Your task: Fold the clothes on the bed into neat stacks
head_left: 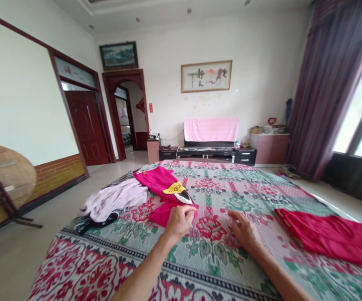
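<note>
A hot pink garment (155, 179) with a yellow, black and white print lies partly spread on the flowered cover (213, 251). My left hand (179, 221) is closed on its near right edge, thumb and fingers pinched together. To the right, my right hand (243, 228) hovers just over the cover, apart from the garment. Its fingers are loosely bent and apart, with nothing visible in them. Beside the pink garment on the left is a bunched pale pink cloth (116, 200), with black-and-white patterned cloth (88, 223) under it.
A folded red garment (334, 236) lies at the right of the cover. Beyond the far edge stands a low black cabinet (245, 156), with a pink towel (211, 129) draped above it. A folded round table (8, 179) leans at the left wall. Purple curtains (315, 96) hang at right.
</note>
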Demonstrator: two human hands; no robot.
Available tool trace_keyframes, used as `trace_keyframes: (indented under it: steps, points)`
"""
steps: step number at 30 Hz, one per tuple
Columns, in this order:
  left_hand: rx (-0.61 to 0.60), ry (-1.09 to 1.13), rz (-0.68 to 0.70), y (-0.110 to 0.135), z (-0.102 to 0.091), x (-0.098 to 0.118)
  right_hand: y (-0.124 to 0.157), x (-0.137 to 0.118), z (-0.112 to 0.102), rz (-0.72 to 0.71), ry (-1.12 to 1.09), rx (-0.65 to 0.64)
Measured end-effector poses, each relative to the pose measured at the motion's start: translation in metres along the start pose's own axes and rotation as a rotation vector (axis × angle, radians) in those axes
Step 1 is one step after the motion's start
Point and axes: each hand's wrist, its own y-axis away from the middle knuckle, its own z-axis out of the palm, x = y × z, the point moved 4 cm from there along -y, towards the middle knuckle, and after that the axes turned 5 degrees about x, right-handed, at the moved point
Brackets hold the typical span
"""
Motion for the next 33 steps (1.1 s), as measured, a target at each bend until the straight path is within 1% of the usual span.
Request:
trace_keyframes:
  steps: [2,3,4,6,8,10,11,14,16,18,21,23,25,28,33]
  points:
    - [0.205,-0.144,0.044,-0.004,-0.025,-0.012,0.0,-0.005,-0.001,-0.03,-0.033,-0.012]
    - [0.29,-0.224,0.043,-0.006,-0.036,-0.021,0.001,-0.009,0.0,-0.045,-0.044,-0.025]
    - [0.368,-0.297,0.01,-0.008,-0.048,-0.031,0.001,-0.014,0.0,-0.059,-0.05,-0.041]
    - [0.476,-0.435,-0.062,-0.009,-0.066,-0.053,0.003,-0.024,0.001,-0.083,-0.058,-0.084]
    - [0.542,-0.569,-0.112,-0.008,-0.08,-0.073,0.005,-0.035,0.003,-0.108,-0.066,-0.137]
    - [0.551,-0.669,-0.135,-0.005,-0.087,-0.089,0.008,-0.045,0.006,-0.137,-0.081,-0.186]
    - [0.521,-0.705,-0.133,-0.005,-0.087,-0.095,0.009,-0.049,0.007,-0.152,-0.088,-0.206]
    - [0.354,-0.781,-0.117,-0.006,-0.08,-0.102,0.012,-0.059,0.009,-0.186,-0.111,-0.231]
    - [0.262,-0.785,-0.127,-0.007,-0.069,-0.098,0.013,-0.064,0.009,-0.193,-0.119,-0.225]
    - [0.19,-0.741,-0.105,-0.007,-0.054,-0.085,0.014,-0.068,0.009,-0.199,-0.132,-0.222]
    - [0.072,-0.629,0.044,-0.002,-0.023,-0.056,0.017,-0.075,0.009,-0.218,-0.172,-0.239]
    - [0.029,-0.527,0.15,0.004,-0.005,-0.037,0.019,-0.079,0.008,-0.228,-0.201,-0.265]
    - [0.003,-0.437,0.224,0.012,0.007,-0.02,0.021,-0.082,0.008,-0.218,-0.216,-0.312]
    - [-0.023,-0.318,0.287,0.022,0.016,0.0,0.022,-0.084,0.007,-0.183,-0.209,-0.357]
    - [-0.095,-0.113,0.321,0.032,0.02,0.027,0.02,-0.091,0.004,-0.184,-0.255,-0.288]
